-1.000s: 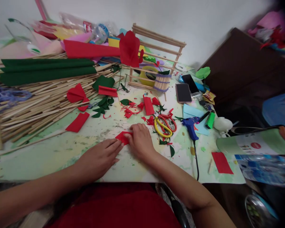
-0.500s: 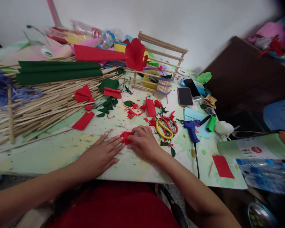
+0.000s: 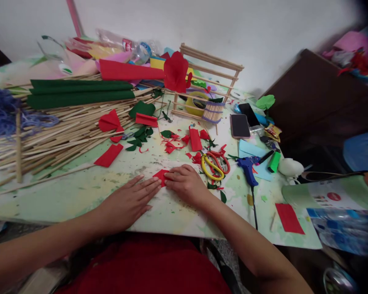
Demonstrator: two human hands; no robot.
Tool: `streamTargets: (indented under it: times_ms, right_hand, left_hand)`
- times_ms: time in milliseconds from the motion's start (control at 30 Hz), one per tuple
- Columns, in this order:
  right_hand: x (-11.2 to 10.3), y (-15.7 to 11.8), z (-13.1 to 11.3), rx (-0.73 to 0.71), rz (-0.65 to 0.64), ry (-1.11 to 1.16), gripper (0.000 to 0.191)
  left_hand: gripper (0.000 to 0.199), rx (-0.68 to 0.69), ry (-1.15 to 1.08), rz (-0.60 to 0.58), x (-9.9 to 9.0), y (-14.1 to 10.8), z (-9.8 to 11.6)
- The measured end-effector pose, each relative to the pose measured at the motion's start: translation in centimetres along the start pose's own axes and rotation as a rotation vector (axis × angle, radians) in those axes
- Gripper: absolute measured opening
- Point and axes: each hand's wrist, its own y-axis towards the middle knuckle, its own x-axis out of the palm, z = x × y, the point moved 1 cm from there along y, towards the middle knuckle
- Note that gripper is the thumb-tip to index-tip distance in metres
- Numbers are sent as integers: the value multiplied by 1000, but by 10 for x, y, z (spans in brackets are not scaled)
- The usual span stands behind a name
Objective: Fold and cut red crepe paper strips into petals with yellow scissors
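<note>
A small piece of folded red paper point(image 3: 161, 177) lies on the table between my two hands. My left hand point(image 3: 130, 203) rests flat, its fingers stretched out and the tips touching the paper's left edge. From the other side, my right hand point(image 3: 187, 183) covers the paper's right part, fingers laid over it and pressing down; its thumb is mostly hidden. Close to the right hand are scissors with yellow and red handles point(image 3: 213, 166) among red and green scraps. A folded red strip point(image 3: 195, 139) sits just behind them.
Thin wooden sticks point(image 3: 67, 130) cover the left side, with rolled green paper point(image 3: 81, 94) on top. A stick rack point(image 3: 210, 61) stands at the back. To the right are a blue glue gun point(image 3: 248, 169) with its cord, a phone point(image 3: 240, 125) and a red sheet point(image 3: 290, 218).
My right hand's fingers have flattened from a bent grip onto the red paper. My left hand has barely moved. The whole view has shifted slightly.
</note>
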Motion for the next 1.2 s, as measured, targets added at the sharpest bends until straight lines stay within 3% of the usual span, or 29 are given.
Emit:
streamTargets:
  times_ms: [333,467,567,767,1200]
  right_hand:
    - [2,-1,3,50,11,73,20]
    - [2,-1,2,49,30,63,20]
    - [0,1,-1,1,37,9,21]
    - [-4,4,-11,-69,-8,-112,25]
    - [-2,9,-7,53,-55,17,18]
  left_hand:
    - [42,157,-22,-56,-3,-4,3]
    - [43,243,-36,43,-7,-6,4]
    - [37,183,87,133,-13,7,5]
    - [33,49,212,49,-16,35,7]
    - [35,-56,69,46,-11,23,6]
